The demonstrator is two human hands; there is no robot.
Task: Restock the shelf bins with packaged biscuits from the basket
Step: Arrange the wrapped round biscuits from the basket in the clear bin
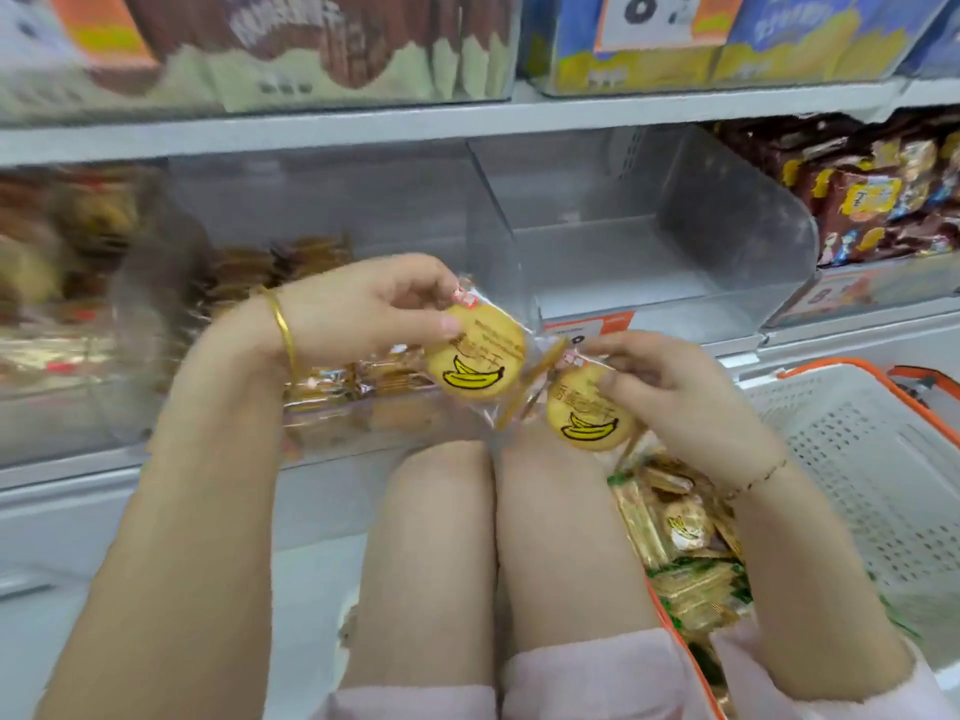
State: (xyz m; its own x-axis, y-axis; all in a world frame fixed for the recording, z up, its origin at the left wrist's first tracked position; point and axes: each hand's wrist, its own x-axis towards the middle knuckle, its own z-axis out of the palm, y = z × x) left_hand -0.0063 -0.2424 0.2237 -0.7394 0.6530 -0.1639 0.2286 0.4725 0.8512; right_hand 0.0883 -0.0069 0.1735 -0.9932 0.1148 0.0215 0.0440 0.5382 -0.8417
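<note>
My left hand [363, 309] pinches a clear-wrapped round biscuit [475, 363] printed with a yellow banana, held in front of the shelf bins. Just to the right and lower, my right hand [670, 387] pinches a second banana biscuit packet [587, 415] by its top edge. The two wrappers touch between the hands. Behind them stands a clear shelf bin [597, 241] with nothing visible inside. The white basket with an orange rim [857, 459] sits at the lower right; packaged biscuits [680, 558] lie in its left end, partly hidden by my right forearm.
A clear bin [322, 387] to the left holds brown and gold biscuit packets. Dark snack packs [872, 189] fill the bin at the right. The upper shelf [467, 116] carries boxed goods. My bare knees [493, 537] fill the lower middle.
</note>
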